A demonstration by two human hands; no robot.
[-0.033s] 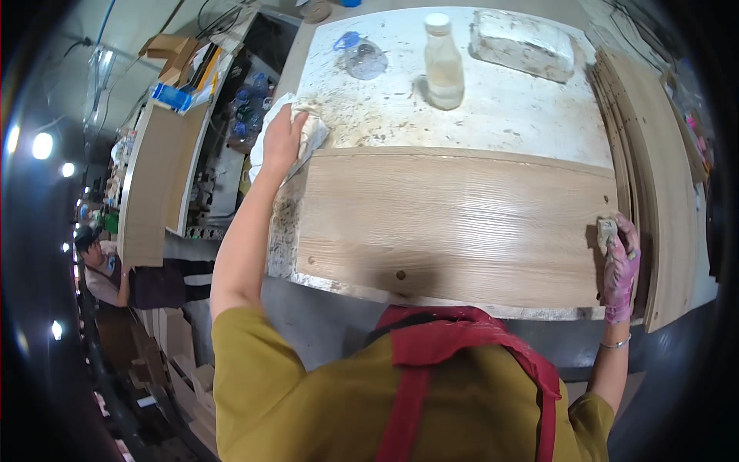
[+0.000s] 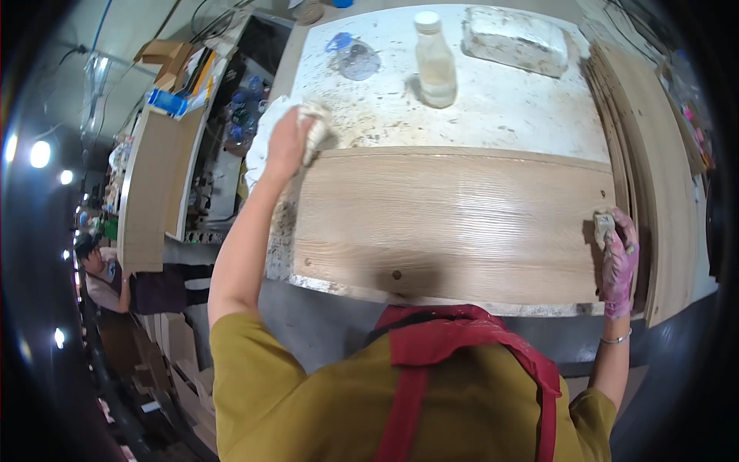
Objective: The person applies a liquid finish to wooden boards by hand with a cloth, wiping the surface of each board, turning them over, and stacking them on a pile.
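A light wood-grain board [image 2: 454,223] lies flat on the white, stained worktable. Beyond its far left corner, my bare left hand [image 2: 288,146] is closed on a crumpled whitish cloth [image 2: 314,127]. More white fabric [image 2: 265,131] spreads to the left of that hand; whether it is the same piece I cannot tell. My right hand [image 2: 619,266], in a pink-stained glove, pinches a small off-white block [image 2: 603,224] at the board's right end. Dark holes show near the board's edges.
Past the board stand a capped clear bottle [image 2: 436,65] and a plastic-wrapped block [image 2: 514,42]. A clear round container [image 2: 359,60] lies to their left. Several boards [image 2: 643,169] lean along the right. Far left, another person [image 2: 115,277] stands beside a shelf unit [image 2: 146,185].
My left hand's fingers have curled in, gathering up part of the cloth. The view has shifted slightly, and my right hand still holds the small block at the same end.
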